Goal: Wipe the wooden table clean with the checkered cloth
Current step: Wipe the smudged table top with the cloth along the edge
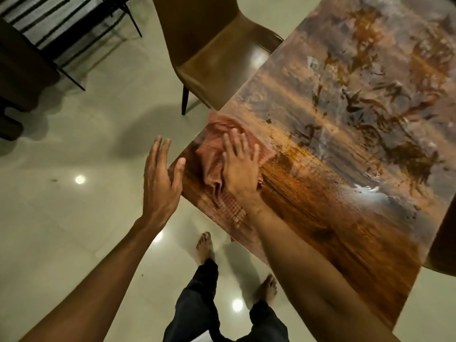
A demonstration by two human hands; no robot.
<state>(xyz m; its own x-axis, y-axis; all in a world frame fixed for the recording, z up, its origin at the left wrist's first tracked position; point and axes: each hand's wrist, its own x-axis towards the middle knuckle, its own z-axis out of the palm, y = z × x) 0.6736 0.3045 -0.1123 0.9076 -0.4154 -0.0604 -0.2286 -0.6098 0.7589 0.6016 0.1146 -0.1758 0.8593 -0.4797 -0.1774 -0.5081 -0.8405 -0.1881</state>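
Warm, dimmish indoor light from overhead: small round lamp reflections sit on the glossy floor [81, 134], one bright spot at the left, two more near the bare feet. The worktop [345, 134] carries a white glare patch toward its right edge and a hazy sheen further back. A soft broad shadow lies on the floor beside the chair [212, 53]. Motion blur smears the cloth [212, 154] and the wood grain — wide-angle bending tilts the edges.
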